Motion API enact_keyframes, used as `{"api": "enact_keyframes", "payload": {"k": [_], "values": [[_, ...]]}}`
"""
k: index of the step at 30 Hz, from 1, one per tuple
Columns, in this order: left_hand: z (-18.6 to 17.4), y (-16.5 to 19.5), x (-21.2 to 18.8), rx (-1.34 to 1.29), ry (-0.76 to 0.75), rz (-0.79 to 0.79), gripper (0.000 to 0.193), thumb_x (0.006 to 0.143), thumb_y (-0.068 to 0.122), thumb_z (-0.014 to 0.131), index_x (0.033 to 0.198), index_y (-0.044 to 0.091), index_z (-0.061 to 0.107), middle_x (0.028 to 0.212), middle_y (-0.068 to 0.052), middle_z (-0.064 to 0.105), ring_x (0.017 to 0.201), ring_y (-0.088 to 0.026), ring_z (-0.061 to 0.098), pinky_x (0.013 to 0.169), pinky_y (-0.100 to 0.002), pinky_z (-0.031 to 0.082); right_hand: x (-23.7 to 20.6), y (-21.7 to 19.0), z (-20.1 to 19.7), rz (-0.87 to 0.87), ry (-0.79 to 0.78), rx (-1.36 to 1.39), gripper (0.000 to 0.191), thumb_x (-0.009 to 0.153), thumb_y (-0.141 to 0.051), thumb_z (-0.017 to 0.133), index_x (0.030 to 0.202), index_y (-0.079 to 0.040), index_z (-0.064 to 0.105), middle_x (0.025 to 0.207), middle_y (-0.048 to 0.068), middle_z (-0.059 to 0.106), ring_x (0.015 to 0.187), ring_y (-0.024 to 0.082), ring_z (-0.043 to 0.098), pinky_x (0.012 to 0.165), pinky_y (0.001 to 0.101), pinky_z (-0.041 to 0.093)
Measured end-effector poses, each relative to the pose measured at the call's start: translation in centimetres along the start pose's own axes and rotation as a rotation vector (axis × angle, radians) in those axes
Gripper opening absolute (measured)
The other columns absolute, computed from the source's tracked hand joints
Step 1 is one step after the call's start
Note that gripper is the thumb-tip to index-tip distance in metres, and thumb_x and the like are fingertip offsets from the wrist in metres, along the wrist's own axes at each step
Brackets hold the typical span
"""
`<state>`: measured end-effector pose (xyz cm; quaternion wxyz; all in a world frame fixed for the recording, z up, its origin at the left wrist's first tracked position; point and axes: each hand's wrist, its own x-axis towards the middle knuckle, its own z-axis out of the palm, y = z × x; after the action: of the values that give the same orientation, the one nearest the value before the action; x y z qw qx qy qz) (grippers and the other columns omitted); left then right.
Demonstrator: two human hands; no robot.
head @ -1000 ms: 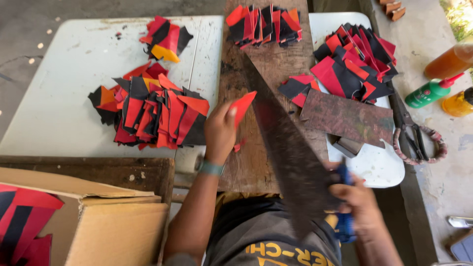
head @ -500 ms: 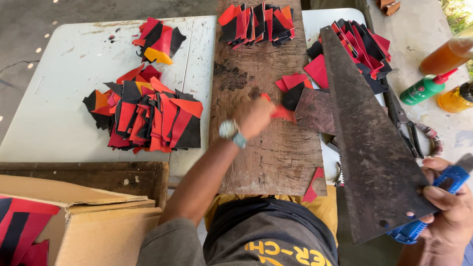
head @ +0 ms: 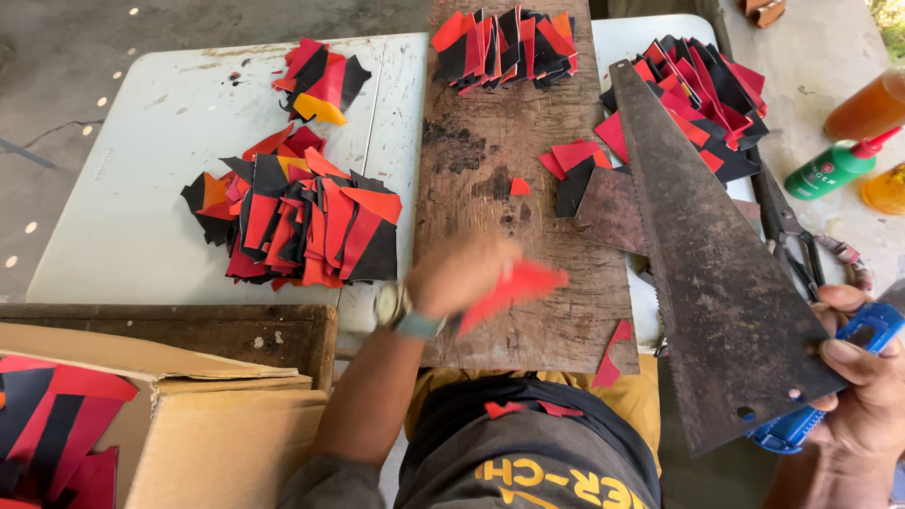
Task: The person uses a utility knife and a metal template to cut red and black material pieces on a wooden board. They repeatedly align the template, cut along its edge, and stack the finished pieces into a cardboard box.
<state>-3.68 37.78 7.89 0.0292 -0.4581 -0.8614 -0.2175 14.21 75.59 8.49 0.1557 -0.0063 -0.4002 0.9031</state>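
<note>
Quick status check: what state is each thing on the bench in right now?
Left hand: blurred, holding a red piece.
Right hand: closed on the saw handle.
Saw: blade raised off the wooden board.
Green bottle: lying down, capped.
Cardboard box: open.
Shears: lying flat.

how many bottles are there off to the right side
3: a green bottle with a red nozzle lying on the ground at right, an orange bottle above it, and a yellow one cut off by the frame edge. Others may sit outside view.
</note>
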Motion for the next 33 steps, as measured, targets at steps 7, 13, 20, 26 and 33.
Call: {"api": "enact_keyframes", "payload": {"k": [7,13,20,26,33], "values": [[1.8,-8.7,11.5,0.458,0.135,-0.178,0.008,0.091,0.01,0.065,0.085,0.007,0.07,0.088,-0.019,0.072,0.082,-0.037,0.071,0.067,-0.05,0.055,-0.3,0.0,-1.2,0.0,-0.051,0.008,0.041,0.091,0.014,0.056,0.131,0.014,0.057,0.093,0.019,0.065,0.049,0.013,0.056,0.041,0.018,0.041],[-2.7,-13.0,10.1,-0.149,-0.365,-0.114,0.02,0.083,0.015,0.078,0.095,0.001,0.072,0.09,-0.018,0.075,0.086,-0.033,0.071,0.076,-0.041,0.055,-0.4,-0.5,-1.4,0.009,-0.044,0.027,0.04,0.09,0.014,0.054,0.13,0.009,0.055,0.105,0.028,0.068,0.054,0.017,0.064,0.04,0.0177,0.045],[1.7,-13.9,5.7,-0.384,0.588,-0.638,0.023,0.092,0.003,0.072,0.115,0.004,0.071,0.102,-0.011,0.077,0.094,-0.024,0.075,0.083,-0.036,0.057,-0.9,0.6,1.9,0.018,-0.044,0.006,0.046,0.085,0.013,0.057,0.131,0.009,0.056,0.124,0.025,0.068,0.049,0.013,0.065,0.041,0.0168,0.049],[1.3,-11.9,12.3,0.213,0.159,-0.33,0.028,0.095,-0.006,0.057,0.114,0.006,0.073,0.106,-0.016,0.072,0.085,-0.027,0.072,0.069,-0.041,0.059,-1.3,0.9,1.9,0.029,-0.038,0.02,0.043,0.09,0.013,0.058,0.134,0.012,0.054,0.121,0.032,0.064,0.049,0.01,0.06,0.044,0.0185,0.048],[-1.4,-8.4,14.1,0.288,-0.435,-0.155,0.03,0.078,0.011,0.076,0.108,0.015,0.076,0.099,-0.013,0.073,0.091,-0.031,0.069,0.075,-0.047,0.054,-1.7,0.0,-1.1,0.026,0.036,-0.083,0.047,0.088,0.012,0.055,0.135,0.008,0.055,0.122,0.029,0.065,0.048,0.009,0.061,0.04,0.0168,0.047]]}}
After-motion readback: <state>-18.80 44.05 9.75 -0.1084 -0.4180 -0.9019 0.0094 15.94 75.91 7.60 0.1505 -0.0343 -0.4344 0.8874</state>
